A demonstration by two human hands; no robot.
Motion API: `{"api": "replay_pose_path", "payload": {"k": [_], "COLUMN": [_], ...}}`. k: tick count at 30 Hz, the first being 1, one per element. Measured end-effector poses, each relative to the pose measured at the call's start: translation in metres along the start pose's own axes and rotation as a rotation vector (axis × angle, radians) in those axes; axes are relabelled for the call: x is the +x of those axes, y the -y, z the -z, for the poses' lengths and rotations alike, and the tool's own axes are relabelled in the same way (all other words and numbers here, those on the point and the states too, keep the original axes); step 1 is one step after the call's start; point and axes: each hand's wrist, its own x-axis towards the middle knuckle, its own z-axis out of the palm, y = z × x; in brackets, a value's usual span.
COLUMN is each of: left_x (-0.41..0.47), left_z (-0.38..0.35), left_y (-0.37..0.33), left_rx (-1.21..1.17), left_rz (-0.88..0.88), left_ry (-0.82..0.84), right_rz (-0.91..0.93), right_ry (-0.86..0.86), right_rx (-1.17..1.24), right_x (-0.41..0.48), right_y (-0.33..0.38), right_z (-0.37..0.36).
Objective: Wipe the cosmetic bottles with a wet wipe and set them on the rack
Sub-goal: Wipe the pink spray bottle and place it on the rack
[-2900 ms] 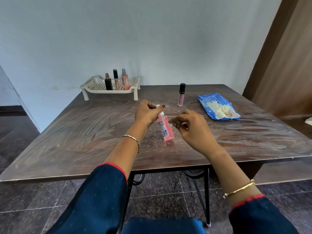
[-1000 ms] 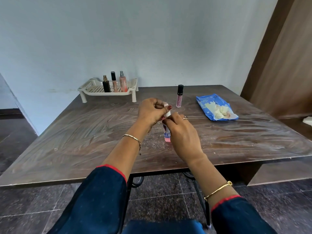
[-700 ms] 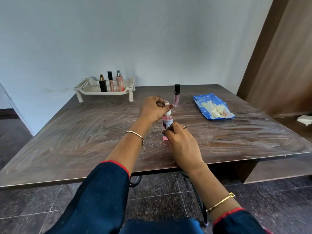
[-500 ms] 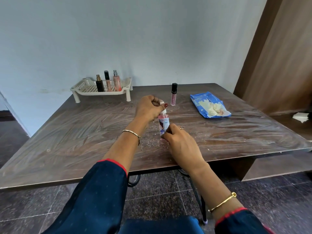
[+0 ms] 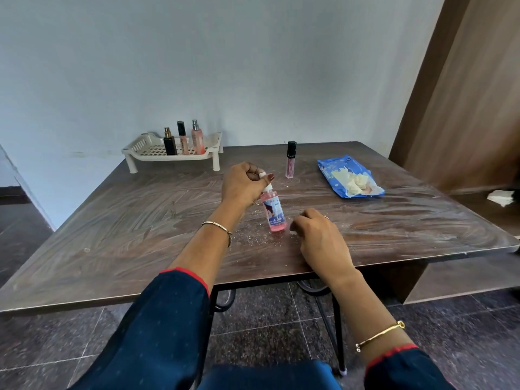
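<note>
Pink spray bottle (image 5: 273,211) tilted on counter (image 5: 140,235) | left hand (image 5: 244,187) grips its white top | right hand (image 5: 318,229) loosely curled just beside its base, content unclear

Pink bottle (image 5: 273,212), blue-white label, in left hand (image 5: 241,187); blue wipe pack (image 5: 347,175) beyond right hand (image 5: 318,235); cream rack (image 5: 171,152).

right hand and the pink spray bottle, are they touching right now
Apart. The head view shows a strip of bare table between the right hand and the pink spray bottle; only the left hand grips it, at the top.
</note>
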Motion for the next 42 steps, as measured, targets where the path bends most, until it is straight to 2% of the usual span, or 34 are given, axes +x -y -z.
{"api": "replay_pose_path", "payload": {"k": [6,11,23,31,42], "left_x": [-0.002,-0.002,-0.001,-0.001,-0.002], "left_z": [-0.001,-0.002,0.0,-0.004,-0.015], "left_y": [0.001,0.003,0.004,0.003,-0.003], "left_rx": [0.009,-0.003,-0.041,-0.039,0.095], "left_rz": [-0.017,-0.014,-0.002,-0.001,-0.035], "left_ry": [-0.032,-0.027,0.002,-0.039,-0.091], "right_rz": [-0.403,-0.442,-0.371,-0.333,-0.155], "right_ry": [-0.126,-0.088,-0.021,-0.084,-0.163], "right_rx": [0.433,0.604,0.526,0.498,0.188], "right_x": [0.007,0.02,0.029,0.017,0.006], "right_y": [-0.014,-0.01,-0.004,0.003,0.012], "right_z": [0.007,0.006,-0.005,0.0,-0.001]}}
